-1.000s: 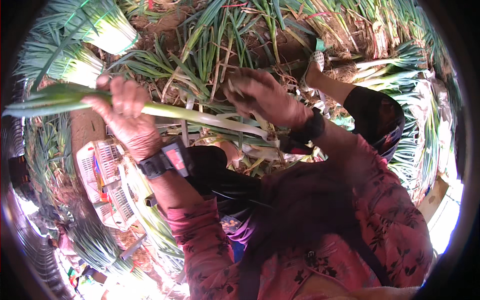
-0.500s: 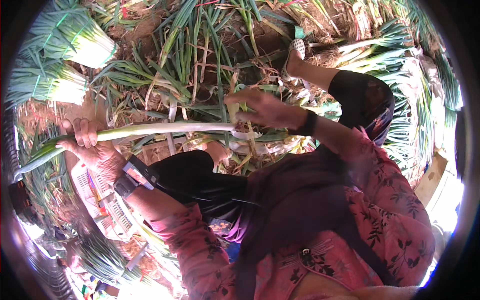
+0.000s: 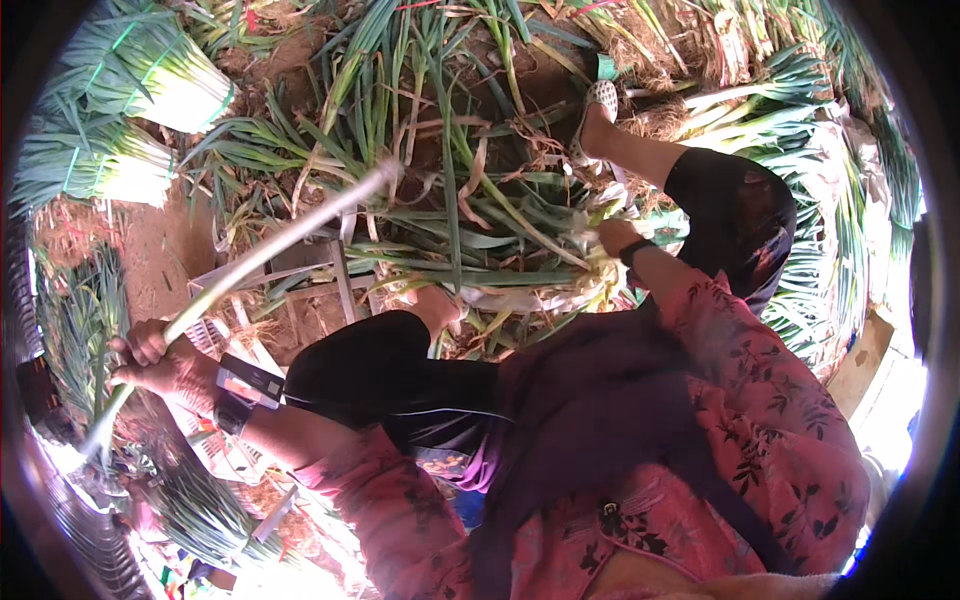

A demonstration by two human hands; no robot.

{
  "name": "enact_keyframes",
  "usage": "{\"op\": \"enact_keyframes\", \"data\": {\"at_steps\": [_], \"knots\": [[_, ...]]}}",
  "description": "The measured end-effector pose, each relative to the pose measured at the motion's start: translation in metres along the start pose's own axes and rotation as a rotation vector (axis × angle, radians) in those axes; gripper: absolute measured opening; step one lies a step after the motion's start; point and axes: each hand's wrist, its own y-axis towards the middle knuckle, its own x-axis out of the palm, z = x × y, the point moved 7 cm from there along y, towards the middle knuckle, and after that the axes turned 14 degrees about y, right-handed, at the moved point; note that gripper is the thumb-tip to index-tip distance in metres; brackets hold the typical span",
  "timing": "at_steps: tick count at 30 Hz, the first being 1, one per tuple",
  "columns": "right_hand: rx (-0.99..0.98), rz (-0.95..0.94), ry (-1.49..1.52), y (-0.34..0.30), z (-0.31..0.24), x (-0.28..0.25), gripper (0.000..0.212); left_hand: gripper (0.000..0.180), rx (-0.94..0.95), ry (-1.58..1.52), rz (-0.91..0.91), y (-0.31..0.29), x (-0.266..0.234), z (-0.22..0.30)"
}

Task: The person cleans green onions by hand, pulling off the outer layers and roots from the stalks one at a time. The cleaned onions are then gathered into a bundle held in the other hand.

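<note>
Head view showed the left hand (image 3: 160, 362) clamped on a long leek (image 3: 270, 255), right hand (image 3: 612, 238) fingers hidden in the pile (image 3: 480, 230); swung wide, the leek could snap.

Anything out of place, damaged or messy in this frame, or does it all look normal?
Nothing looks damaged. The ground is littered with loose leaves and peeled skins, unlike the tidy tied bundles at upper left. The left hand grips one long green onion slanting up; the right hand reaches into the loose pile.
</note>
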Motion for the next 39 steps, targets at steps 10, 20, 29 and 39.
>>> {"op": "enact_keyframes", "data": {"at_steps": [10, 20, 29, 39], "knots": [[-0.48, 0.323, 0.859, 0.043, -0.113, -0.111, 0.037, 0.031, -0.117, 0.567, 0.484, -0.039, 0.075, -0.065], [-0.084, 1.071, 0.963, 0.156, -0.025, -0.201, 0.026, 0.025, -0.519, 0.782, 0.514, -0.059, 0.131, -0.147], [-0.271, 0.644, 0.938, 0.178, -0.074, -0.158, 0.055, 0.033, -0.69, 0.446, -0.005, -0.053, 0.138, -0.173], [-0.511, 0.011, 1.561, 0.078, -0.134, -0.024, 0.033, 0.017, -0.609, 0.503, 0.057, -0.056, 0.15, -0.17]]}}
